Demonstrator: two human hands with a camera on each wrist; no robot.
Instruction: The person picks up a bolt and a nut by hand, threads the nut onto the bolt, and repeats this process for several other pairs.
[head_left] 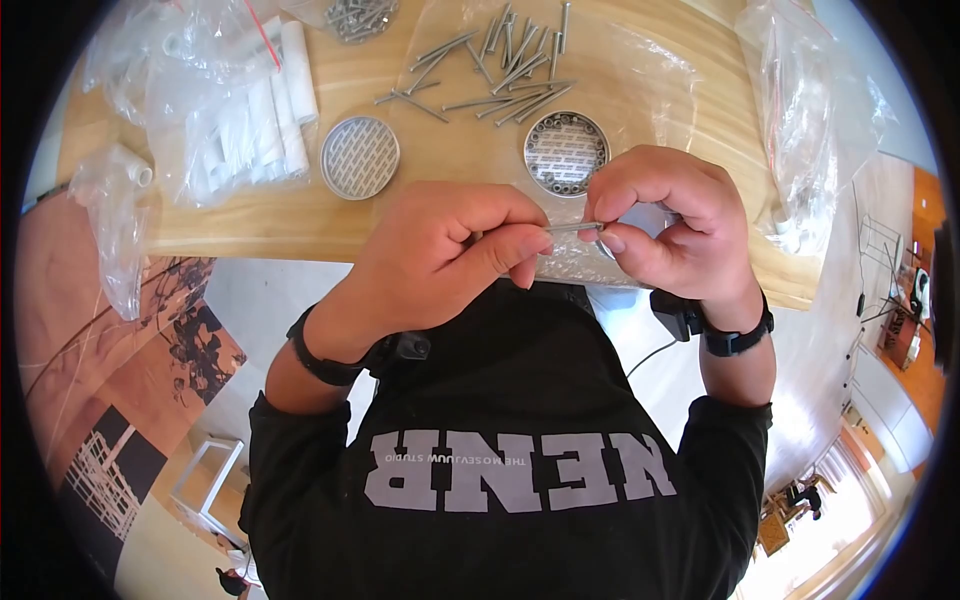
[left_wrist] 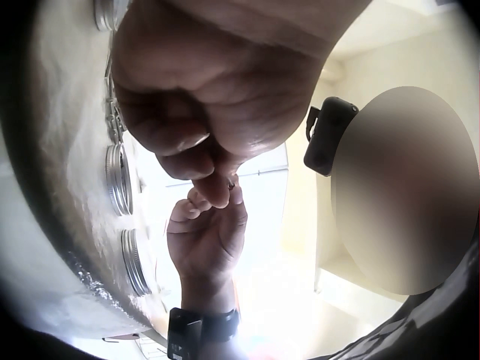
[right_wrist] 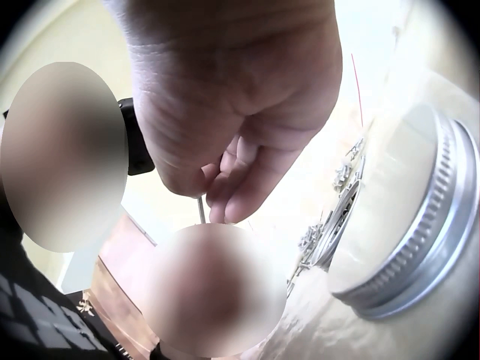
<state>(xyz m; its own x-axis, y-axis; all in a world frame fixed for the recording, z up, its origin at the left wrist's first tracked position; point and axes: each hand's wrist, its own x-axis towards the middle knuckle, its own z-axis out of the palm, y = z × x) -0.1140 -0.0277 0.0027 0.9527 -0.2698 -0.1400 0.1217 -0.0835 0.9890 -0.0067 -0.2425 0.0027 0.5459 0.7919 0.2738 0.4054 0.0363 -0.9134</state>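
Between the two hands, in the head view, a thin metal screw (head_left: 574,227) lies roughly level. The left hand (head_left: 450,245) pinches one end between thumb and forefinger. At the other end, the right hand (head_left: 680,215) pinches with thumb and forefinger; whether a small nut is there cannot be told. The right wrist view shows the shaft (right_wrist: 201,210) below the right hand (right_wrist: 240,112). Just beyond the hands is a round tin (head_left: 566,150) with small nuts around its inside edge. Part of another round metal lid (head_left: 607,246) shows behind the right hand.
Loose long screws (head_left: 515,75) lie on the wooden table (head_left: 250,232) beyond the hands. A round lid (head_left: 360,158) sits left of the tin. Bagged white tubes (head_left: 262,125) lie at the left, a bag of hardware (head_left: 362,15) at the back, and clear plastic (head_left: 800,120) at the right.
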